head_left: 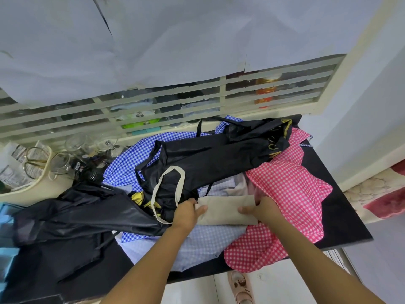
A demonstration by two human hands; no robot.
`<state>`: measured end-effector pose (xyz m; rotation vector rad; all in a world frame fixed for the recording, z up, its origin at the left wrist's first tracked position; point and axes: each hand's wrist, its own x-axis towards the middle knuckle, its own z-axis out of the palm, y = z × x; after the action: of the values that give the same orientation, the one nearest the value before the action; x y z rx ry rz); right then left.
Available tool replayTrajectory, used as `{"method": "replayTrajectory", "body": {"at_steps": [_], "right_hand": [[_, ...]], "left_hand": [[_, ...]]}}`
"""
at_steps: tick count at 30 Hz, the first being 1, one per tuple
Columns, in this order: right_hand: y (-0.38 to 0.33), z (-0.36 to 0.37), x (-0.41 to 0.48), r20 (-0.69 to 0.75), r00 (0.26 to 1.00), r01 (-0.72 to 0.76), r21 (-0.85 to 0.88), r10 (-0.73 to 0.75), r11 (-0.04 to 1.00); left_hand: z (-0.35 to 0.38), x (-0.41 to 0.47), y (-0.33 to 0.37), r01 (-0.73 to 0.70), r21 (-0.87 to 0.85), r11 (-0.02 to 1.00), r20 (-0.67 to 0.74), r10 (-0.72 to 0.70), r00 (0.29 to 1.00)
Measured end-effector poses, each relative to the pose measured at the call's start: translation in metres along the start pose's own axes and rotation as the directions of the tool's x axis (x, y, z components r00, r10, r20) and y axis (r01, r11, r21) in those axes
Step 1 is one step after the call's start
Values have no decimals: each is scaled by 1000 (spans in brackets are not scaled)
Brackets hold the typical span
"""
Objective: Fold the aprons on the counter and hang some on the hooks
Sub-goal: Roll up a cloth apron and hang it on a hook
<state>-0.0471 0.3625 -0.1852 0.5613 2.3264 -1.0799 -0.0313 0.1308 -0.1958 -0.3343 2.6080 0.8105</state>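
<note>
A folded beige apron [225,210] lies on the pile of aprons in the middle of the black counter [341,216]. My left hand [187,212] grips its left end and my right hand [259,210] grips its right end, thumbs on top. Its beige neck strap [163,190] loops out to the left over a black apron [214,159]. A pink checked apron [291,191] lies to the right, a blue checked apron [129,161] behind and under the pile, and another black apron [72,218] at the left. No hooks are in view.
Several glass jars [76,150] stand at the back left beside a cream tray [32,185] with scissors. A louvred window [175,102] runs behind the counter. Blue boxes [6,249] sit at the left edge. A slippered foot [241,286] shows on the floor below.
</note>
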Motion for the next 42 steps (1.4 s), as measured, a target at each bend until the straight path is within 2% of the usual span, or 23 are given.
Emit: {"method": "replayTrajectory", "body": {"at_steps": [2, 4, 7, 9, 10, 11, 12, 13, 14, 16, 18, 19, 22, 24, 26, 30, 32, 35, 37, 39, 40, 42], "right_hand": [[-4, 0, -6, 38, 998, 45, 25, -46, 999], [-8, 1, -16, 51, 993, 112, -24, -110, 993], [-12, 3, -34, -4, 966, 257, 32, -257, 966], [-16, 1, -48, -97, 908, 416, 98, -408, 904], [-19, 0, -57, -151, 851, 519, 87, -504, 850], [-23, -2, -66, -182, 778, 618, 51, -601, 784], [-27, -4, -74, -182, 698, 704, 2, -692, 710], [-31, -5, -83, -151, 613, 777, -68, -776, 626], [-34, -6, -93, -108, 520, 835, -147, -847, 531], [-39, -8, -111, -9, 341, 888, -324, -940, 325], [-41, -15, -129, 108, 177, 893, -436, -978, 114], [-43, -18, -138, 169, 112, 892, -452, -979, 24], [-44, -29, -152, 270, -16, 888, -439, -963, -137], [-45, -41, -154, 253, -34, 890, -432, -967, -144], [-47, -57, -154, 238, -20, 924, -366, -971, -109], [-62, -73, -167, 177, 25, 969, -245, -984, -19], [-70, -74, -176, 105, 85, 984, -166, -991, 67], [-75, -73, -187, -16, 227, 971, -79, -974, 227], [-75, -71, -191, -68, 295, 955, -7, -953, 296], [-75, -69, -193, -96, 377, 926, 70, -921, 372], [-75, -68, -193, -106, 415, 908, 106, -904, 405], [-78, -65, -193, -152, 459, 888, 119, -876, 444]], "left_hand": [[2, -5, -2, -14, -72, 997, -30, 11, 999], [1, -11, 2, -21, -100, 995, -117, 9, 993], [-8, -31, 17, -25, -15, 1000, -323, 19, 946], [-19, -46, 30, -1, -161, 987, -285, -45, 957], [-26, -54, 37, 61, -276, 959, -189, -117, 975], [-33, -61, 45, 183, -409, 894, -27, -212, 977], [-39, -66, 53, 319, -559, 766, 190, -256, 948], [-45, -72, 60, 438, -677, 592, 402, -202, 893], [-50, -80, 66, 513, -745, 426, 531, -87, 843], [-59, -90, 76, 555, -824, 114, 562, 45, 826], [-65, -96, 84, 527, -844, -101, 529, 8, 849], [-67, -99, 89, 507, -853, -124, 513, -21, 858], [-78, -108, 98, 500, -866, 10, 500, 10, 866], [-89, -114, 100, 483, -871, 86, 490, 88, 867], [-100, -120, 99, 465, -875, 132, 483, 178, 858], [-110, -128, 99, 499, -865, 56, 490, 311, 814], [-108, -132, 103, 487, -873, 20, 463, 346, 816], [-104, -142, 108, 454, -888, -69, 384, 430, 817], [-104, -144, 111, 378, -926, -10, 325, 489, 810], [-105, -151, 115, 278, -954, 113, 296, 517, 803], [-105, -152, 115, 259, -958, 122, 284, 517, 807], [-103, -154, 114, 268, -962, 56, 256, 535, 805]]}}
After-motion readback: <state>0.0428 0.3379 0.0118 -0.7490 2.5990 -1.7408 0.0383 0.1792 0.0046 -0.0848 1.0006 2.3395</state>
